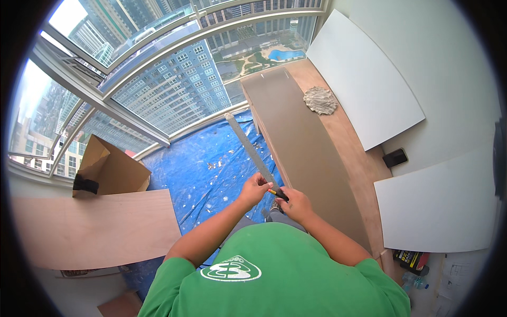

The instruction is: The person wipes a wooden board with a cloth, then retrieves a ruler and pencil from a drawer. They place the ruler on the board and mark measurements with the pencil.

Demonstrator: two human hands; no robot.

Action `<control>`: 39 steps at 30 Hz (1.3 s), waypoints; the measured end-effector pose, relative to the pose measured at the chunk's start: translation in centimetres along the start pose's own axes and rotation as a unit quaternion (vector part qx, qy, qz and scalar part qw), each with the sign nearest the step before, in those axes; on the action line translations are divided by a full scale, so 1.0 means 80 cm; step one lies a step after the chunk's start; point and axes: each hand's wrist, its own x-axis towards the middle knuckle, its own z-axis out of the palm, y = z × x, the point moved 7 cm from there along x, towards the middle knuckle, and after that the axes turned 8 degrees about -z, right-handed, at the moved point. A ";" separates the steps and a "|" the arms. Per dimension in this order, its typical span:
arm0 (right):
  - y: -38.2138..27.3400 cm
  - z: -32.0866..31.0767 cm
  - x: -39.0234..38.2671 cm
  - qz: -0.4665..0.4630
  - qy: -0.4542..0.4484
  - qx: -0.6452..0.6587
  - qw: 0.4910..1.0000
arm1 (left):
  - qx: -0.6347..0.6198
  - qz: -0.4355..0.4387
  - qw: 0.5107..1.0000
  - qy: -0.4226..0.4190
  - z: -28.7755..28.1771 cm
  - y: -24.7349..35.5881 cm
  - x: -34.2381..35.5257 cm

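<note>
A long grey metal strip, apparently a steel ruler (247, 145), slants up and left from between my hands, over the blue sheet. My left hand (254, 190) is closed, its thumb and fingers pinching by the ruler's near end. A small black tool with a yellow and red part (281, 194) sits between the hands; its exact kind is not clear. My right hand (296, 205) is closed around this black tool. Both hands are in front of my body, beside the near-left edge of a long brown panel (309, 142).
Under the brown panel is a wooden board (346, 140), bearing a crumpled rag (320, 100). White panels (364, 74) lean on the right wall near a phone (395, 157). Plywood (95, 227) and a cardboard box (119, 166) stand left. Blue sheeting (200, 169) covers the floor below windows.
</note>
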 end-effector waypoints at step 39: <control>0.266 0.118 0.412 0.161 0.010 -0.131 0.978 | -0.081 0.018 0.965 0.248 -0.260 0.118 0.662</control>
